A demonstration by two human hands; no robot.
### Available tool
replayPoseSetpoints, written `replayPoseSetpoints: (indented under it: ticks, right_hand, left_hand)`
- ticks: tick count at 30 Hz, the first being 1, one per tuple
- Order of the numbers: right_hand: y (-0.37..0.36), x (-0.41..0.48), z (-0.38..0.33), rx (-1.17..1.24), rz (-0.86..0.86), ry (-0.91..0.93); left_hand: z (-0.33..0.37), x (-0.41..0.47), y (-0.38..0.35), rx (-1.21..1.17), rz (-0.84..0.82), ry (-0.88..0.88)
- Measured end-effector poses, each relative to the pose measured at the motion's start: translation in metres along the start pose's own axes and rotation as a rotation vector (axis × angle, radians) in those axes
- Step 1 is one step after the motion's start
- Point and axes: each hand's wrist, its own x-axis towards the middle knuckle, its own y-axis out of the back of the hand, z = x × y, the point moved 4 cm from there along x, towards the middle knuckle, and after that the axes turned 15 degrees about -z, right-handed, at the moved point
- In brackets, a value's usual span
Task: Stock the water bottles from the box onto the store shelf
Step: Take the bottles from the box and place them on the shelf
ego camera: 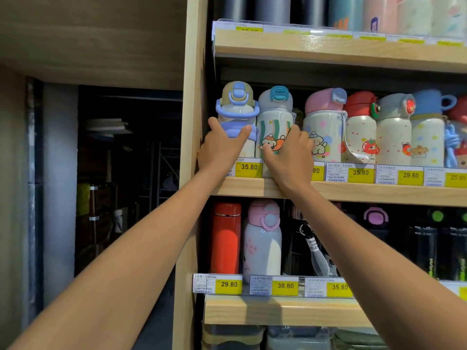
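Wooden store shelf (353,192), middle level: row of kids' bottles upright behind yellow price tags (249,168). Left hand (222,147) grips blue bottle (237,107) at the row's far left end, thumb on front, fingers round its left side. Right hand (290,152) grips striped bottle (274,122) just beside it; the two bottles touch. Both stand upright on the board.

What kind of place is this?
Most likely a shop aisle: wooden shelves hold rows of children's water bottles, and yellow price tags line the shelf edges.
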Motion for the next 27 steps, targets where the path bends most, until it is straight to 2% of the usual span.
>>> replayPoseSetpoints:
  ticks: [16,20,23,25,27]
  right_hand:
    - [-0.002,-0.002,-0.001,-0.007,0.025,0.033]
    - [0.002,-0.004,-0.001,0.111,0.024,0.09]
    - [0.018,-0.01,0.002,0.225,0.034,0.159]
    - [0.035,-0.013,0.008,0.219,0.056,0.219]
    - [0.053,-0.01,0.015,0.187,0.083,0.252]
  left_hand:
    - [0.002,-0.003,0.001,0.043,0.0,0.003]
    - [0.002,-0.004,0.002,0.017,-0.016,0.045]
    - [0.003,-0.008,0.002,-0.099,-0.036,0.087]
    - [0.011,-0.019,0.001,-0.103,0.007,0.109]
    - [0.026,-0.036,0.0,0.047,0.109,0.073]
